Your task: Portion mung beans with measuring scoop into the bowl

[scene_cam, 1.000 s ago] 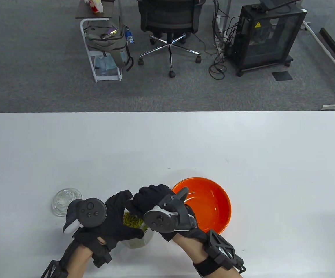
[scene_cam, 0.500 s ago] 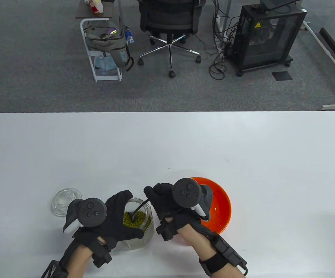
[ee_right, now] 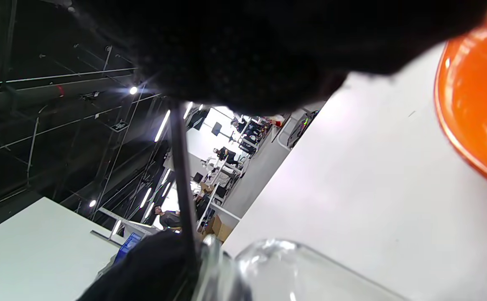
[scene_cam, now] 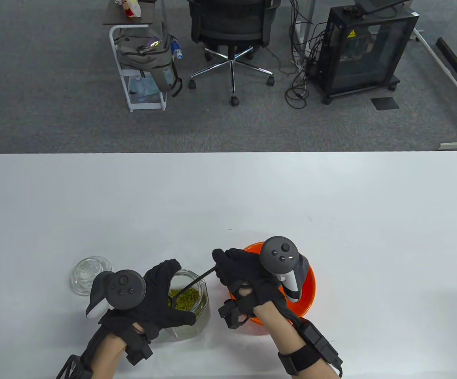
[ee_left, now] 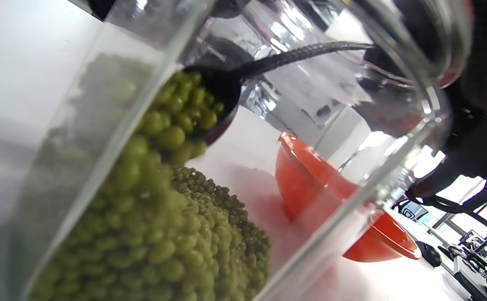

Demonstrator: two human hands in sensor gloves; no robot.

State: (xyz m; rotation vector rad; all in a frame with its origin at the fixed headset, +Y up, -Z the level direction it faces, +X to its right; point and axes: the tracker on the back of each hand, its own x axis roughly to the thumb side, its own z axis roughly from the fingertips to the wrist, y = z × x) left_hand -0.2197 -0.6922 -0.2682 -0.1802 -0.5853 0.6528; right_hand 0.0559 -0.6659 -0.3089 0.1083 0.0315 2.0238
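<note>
A clear glass jar [scene_cam: 190, 306] part full of green mung beans [scene_cam: 185, 298] stands near the table's front edge. My left hand [scene_cam: 161, 296] grips the jar around its side. My right hand [scene_cam: 238, 268] pinches the handle of a black measuring scoop [scene_cam: 190, 285], whose cup sits down inside the jar. In the left wrist view the scoop's cup [ee_left: 210, 108] is heaped with beans [ee_left: 155, 234] above the pile. The orange bowl [scene_cam: 309, 284] lies right of the jar, mostly under my right hand. The right wrist view shows the scoop handle [ee_right: 182, 184] and the bowl's rim [ee_right: 473, 117].
The jar's glass lid [scene_cam: 88, 272] lies left of my left hand. The white table [scene_cam: 228, 197] stretches wide beyond the hands. Past its far edge stand an office chair [scene_cam: 232, 35], a small cart [scene_cam: 141, 67] and a black cabinet [scene_cam: 364, 47].
My right hand has turned palm down and drawn to the right over the bowl, so the scoop's handle now shows slanting into the jar. The left hand and jar have stayed put.
</note>
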